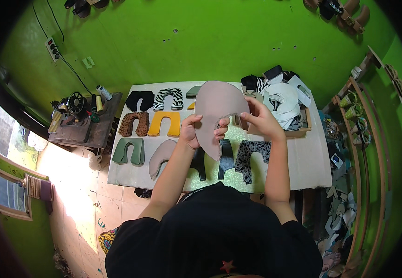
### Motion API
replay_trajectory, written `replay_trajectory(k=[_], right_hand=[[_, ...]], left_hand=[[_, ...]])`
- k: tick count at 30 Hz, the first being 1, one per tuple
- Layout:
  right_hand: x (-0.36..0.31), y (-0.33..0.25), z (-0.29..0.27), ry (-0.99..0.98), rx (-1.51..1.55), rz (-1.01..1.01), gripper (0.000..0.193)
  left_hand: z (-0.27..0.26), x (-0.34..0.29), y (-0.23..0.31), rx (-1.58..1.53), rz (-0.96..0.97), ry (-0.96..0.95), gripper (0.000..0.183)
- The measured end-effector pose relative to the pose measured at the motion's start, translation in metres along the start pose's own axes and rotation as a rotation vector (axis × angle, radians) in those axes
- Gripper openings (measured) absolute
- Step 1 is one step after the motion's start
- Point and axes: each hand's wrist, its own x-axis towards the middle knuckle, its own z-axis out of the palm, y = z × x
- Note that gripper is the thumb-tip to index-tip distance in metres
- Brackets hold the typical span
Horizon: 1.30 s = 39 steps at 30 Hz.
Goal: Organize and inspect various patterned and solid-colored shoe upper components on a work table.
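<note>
A dusty-pink, U-shaped cut piece [218, 98], like a shoe upper, is held up above the table with its curve away from me. My left hand [191, 131] is closed on its inner edge, thumb in front and fingertips showing through the gap. Fingers and thumb of my right hand [262, 119] pinch its right side. I cannot tell whether it is one layer or several. A similar pink piece [160, 156] lies below my left forearm. Beside it are black pieces [227, 160], and a grey-black patterned piece [252, 155] lies by my right forearm.
On the pale table [305, 160] lie green [137, 150], yellow [172, 121], leopard-print [131, 121], zebra-print [175, 96] and black U-shaped pieces [136, 99]. A box of scraps [293, 104] stands at the back right. A sewing machine [76, 104] is left, a wooden rack [356, 176] right.
</note>
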Motion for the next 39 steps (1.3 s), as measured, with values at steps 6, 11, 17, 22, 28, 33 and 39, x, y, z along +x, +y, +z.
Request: replay_trajectory(k=[6,11,17,22,28,33,39], right_hand=[[-0.002,0.009,-0.001,-0.16,0.012,0.14,0.031],[-0.009,0.011,0.002,-0.093,0.113,0.08,0.023],[-0.003,0.003,-0.004,-0.147,0.148,0.169,0.019],[0.01,0.015,0.013,0.06,-0.057,0.018,0.019],[-0.001,0.009,0.046,0.366,-0.512,-0.191,0.031],[-0.019,0.012,0.089,-0.195,-0.341,0.127,0.023],[-0.022,0.028,0.111,-0.291,-0.448,0.203,0.024]], left_hand=[[-0.004,-0.004,-0.001,-0.061,-0.06,-0.069,0.064],[-0.007,-0.013,-0.002,-0.025,-0.078,-0.085,0.069],[0.002,-0.021,-0.01,0.027,-0.068,-0.033,0.069],[0.002,-0.024,-0.008,0.093,0.086,0.045,0.059],[0.006,-0.034,0.003,0.138,0.345,0.193,0.053],[0.0,-0.043,0.008,0.12,0.407,0.207,0.053],[-0.011,-0.06,0.011,0.136,0.422,0.32,0.052]])
